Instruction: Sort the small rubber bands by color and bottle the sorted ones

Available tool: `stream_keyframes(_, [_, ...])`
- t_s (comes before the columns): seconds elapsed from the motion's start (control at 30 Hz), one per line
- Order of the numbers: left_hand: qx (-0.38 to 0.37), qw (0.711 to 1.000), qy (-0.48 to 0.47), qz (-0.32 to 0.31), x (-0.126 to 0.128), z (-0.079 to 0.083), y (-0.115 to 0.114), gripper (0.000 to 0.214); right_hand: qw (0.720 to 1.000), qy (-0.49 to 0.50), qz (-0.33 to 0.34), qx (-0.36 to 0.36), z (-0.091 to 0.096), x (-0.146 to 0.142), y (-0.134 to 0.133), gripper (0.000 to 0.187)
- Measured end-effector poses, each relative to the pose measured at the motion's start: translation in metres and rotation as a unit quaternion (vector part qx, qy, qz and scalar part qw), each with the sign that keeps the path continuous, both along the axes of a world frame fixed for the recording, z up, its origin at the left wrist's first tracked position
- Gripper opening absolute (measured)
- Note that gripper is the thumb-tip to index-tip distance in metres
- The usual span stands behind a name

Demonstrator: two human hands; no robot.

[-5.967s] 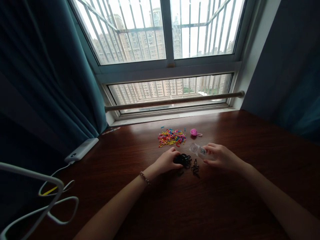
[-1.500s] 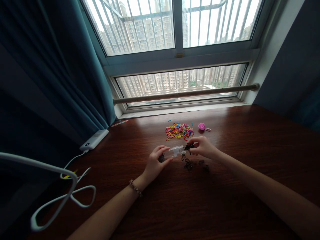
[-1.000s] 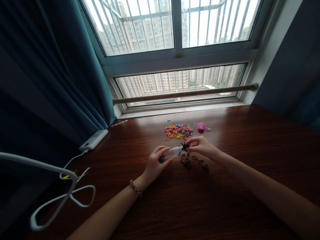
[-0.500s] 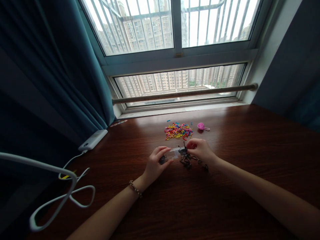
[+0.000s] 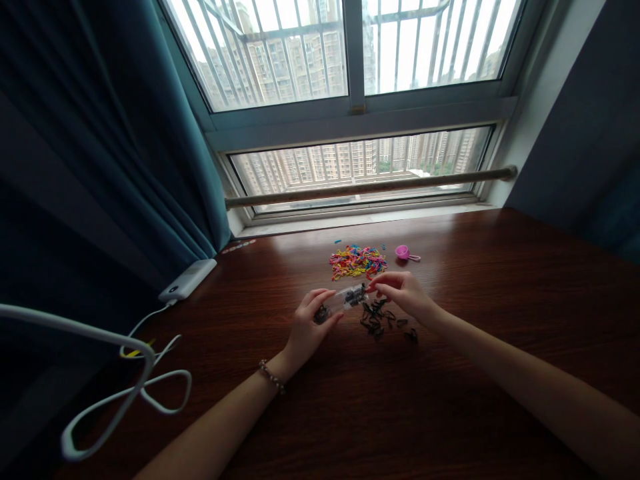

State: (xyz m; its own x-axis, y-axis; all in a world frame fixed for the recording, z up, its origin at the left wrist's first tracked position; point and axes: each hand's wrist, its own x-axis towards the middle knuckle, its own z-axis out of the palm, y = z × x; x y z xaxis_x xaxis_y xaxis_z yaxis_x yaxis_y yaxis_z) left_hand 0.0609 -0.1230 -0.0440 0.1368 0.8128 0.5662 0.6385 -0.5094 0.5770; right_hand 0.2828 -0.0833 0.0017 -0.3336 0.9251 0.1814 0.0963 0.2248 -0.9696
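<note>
My left hand (image 5: 306,323) is wrapped round a clear container (image 5: 336,301), which lies tilted with its mouth toward the right. Dark band-like pieces (image 5: 355,295) show inside near that mouth, and more dark bits sit at its left end. At the mouth, my right hand (image 5: 403,291) has its thumb and fingertips drawn together; whatever they pinch, if anything, is too small to make out. Just below the mouth, a loose heap of small black loops (image 5: 374,319) lies on the table, with a few stray pieces to its right.
Beyond my hands lies a pile of small multicoloured loops (image 5: 357,261). A pink scoop (image 5: 403,253) rests to its right. On the left are a white power strip (image 5: 189,280) and a looped white cable (image 5: 145,373). The window and its rail (image 5: 370,189) bound the wooden table (image 5: 360,413).
The dark pieces at the container's mouth have gone further inside. The container has tilted, its mouth end rising a little. My right hand has drawn slightly up and its fingers have shifted.
</note>
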Motion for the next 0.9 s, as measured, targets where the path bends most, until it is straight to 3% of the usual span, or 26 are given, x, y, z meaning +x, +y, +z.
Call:
stream_keyframes(0.2, [-0.013, 0.994, -0.113, 0.009, -0.004, -0.004, 0.001, 0.036, 1.000, 0.010, -0.019, 0.019, -0.011, 0.004, 0.009, 0.022])
stream_keyframes(0.33, [-0.026, 0.980, -0.197, -0.003, -0.004, -0.009, 0.002, 0.039, 0.995, -0.067, 0.003, 0.073, -0.031, 0.005, 0.019, 0.023])
stream_keyframes(0.4, [-0.025, 0.974, -0.225, -0.008, -0.004, -0.011, 0.004, 0.038, 0.978, -0.138, 0.049, 0.152, -0.040, 0.004, 0.021, 0.027])
stream_keyframes(0.5, [-0.024, 0.969, -0.244, -0.010, -0.002, -0.012, 0.006, 0.039, 0.924, -0.253, 0.143, 0.249, -0.049, 0.002, 0.019, 0.042])
stream_keyframes(0.6, [-0.024, 0.968, -0.251, -0.015, 0.000, -0.011, 0.007, 0.040, 0.889, -0.313, 0.192, 0.272, -0.050, 0.001, 0.014, 0.050])
stream_keyframes(0.73, [-0.022, 0.968, -0.248, -0.021, 0.000, -0.009, 0.007, 0.039, 0.887, -0.303, 0.210, 0.277, -0.044, 0.004, 0.011, 0.041])
stream_keyframes(0.83, [-0.028, 0.969, -0.245, -0.019, 0.000, -0.008, 0.007, 0.037, 0.884, -0.309, 0.201, 0.287, -0.038, 0.006, 0.010, 0.024])
stream_keyframes(0.9, [-0.031, 0.969, -0.244, -0.017, -0.001, -0.007, 0.007, 0.036, 0.880, -0.321, 0.185, 0.298, -0.035, 0.004, 0.008, 0.024])
